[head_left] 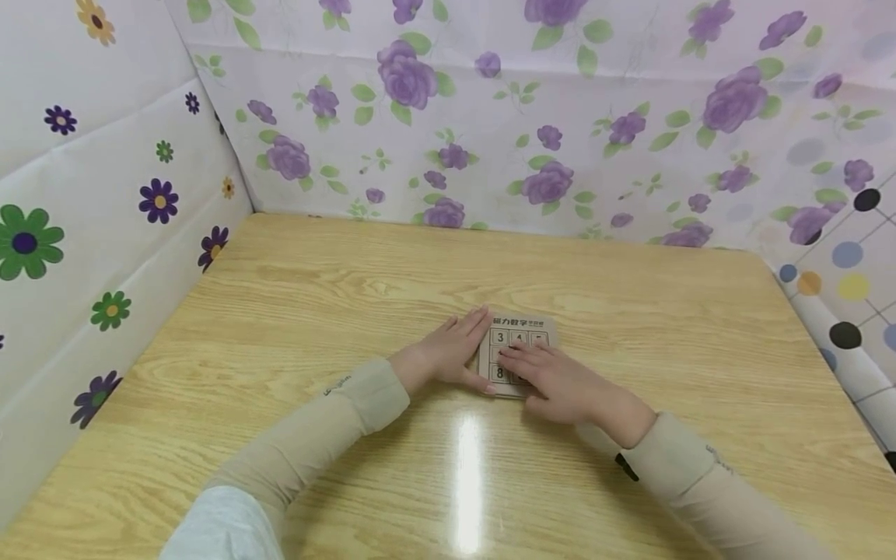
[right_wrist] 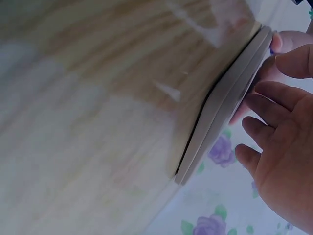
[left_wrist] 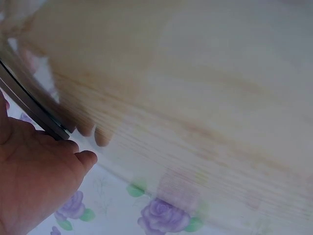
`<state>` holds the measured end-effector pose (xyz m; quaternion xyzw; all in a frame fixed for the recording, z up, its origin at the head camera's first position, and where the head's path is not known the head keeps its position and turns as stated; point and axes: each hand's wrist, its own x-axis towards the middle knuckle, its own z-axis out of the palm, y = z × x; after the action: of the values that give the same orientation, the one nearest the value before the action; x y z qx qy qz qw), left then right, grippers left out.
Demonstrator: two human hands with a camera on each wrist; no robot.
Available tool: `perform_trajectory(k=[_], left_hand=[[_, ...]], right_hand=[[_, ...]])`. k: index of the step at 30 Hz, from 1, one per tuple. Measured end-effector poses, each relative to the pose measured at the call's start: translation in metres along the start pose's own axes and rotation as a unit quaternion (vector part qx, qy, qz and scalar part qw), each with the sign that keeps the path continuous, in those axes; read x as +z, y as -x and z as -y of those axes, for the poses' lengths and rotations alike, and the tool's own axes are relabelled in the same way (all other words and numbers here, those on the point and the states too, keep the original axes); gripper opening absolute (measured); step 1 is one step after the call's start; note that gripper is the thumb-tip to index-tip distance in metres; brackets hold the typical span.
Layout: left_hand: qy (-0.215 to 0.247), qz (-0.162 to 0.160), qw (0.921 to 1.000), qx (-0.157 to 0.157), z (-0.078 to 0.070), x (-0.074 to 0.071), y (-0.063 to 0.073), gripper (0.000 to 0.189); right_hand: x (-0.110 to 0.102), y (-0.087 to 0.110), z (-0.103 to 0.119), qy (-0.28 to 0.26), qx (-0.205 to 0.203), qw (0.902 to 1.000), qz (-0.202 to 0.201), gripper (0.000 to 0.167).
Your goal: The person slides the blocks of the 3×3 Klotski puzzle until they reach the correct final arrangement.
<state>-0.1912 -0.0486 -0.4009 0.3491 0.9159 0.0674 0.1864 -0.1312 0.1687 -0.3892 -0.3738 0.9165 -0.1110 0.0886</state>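
Note:
A flat grey number sliding puzzle [head_left: 523, 322] lies on the table, with boxed digits such as 3, 4 and 8 visible. My left hand [head_left: 448, 351] rests against its left side, fingers toward the far left corner and thumb by the near left corner. Over the lower right of the puzzle, my right hand [head_left: 560, 383] lays its fingertips on the number tiles and hides several of them. From the left wrist, that hand [left_wrist: 39, 171] meets the puzzle's dark edge [left_wrist: 32, 100]. The right wrist view has the extended fingers of the right hand [right_wrist: 288, 147] beside the puzzle's pale rim [right_wrist: 215, 110].
The glossy wood-grain table [head_left: 336, 288] spreads around the puzzle, with a bright light reflection in front of it. A purple-flowered cloth [head_left: 336, 140] hangs at the back, and patterned cloths stand at the left and right sides.

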Motion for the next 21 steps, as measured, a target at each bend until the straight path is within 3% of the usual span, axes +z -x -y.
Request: perform_trajectory(k=[8, 21], left_hand=[[0.003, 0.000, 1.0000, 0.000, 0.002, 0.001, 0.000, 0.121], [0.006, -0.003, 1.0000, 0.006, 0.002, -0.001, 0.000, 0.119]], right_hand=[[-0.003, 0.000, -0.017, 0.021, 0.017, 0.9991, -0.033, 0.053], [-0.003, 0.001, -0.020, 0.053, 0.038, 0.9978, -0.008, 0.054]])
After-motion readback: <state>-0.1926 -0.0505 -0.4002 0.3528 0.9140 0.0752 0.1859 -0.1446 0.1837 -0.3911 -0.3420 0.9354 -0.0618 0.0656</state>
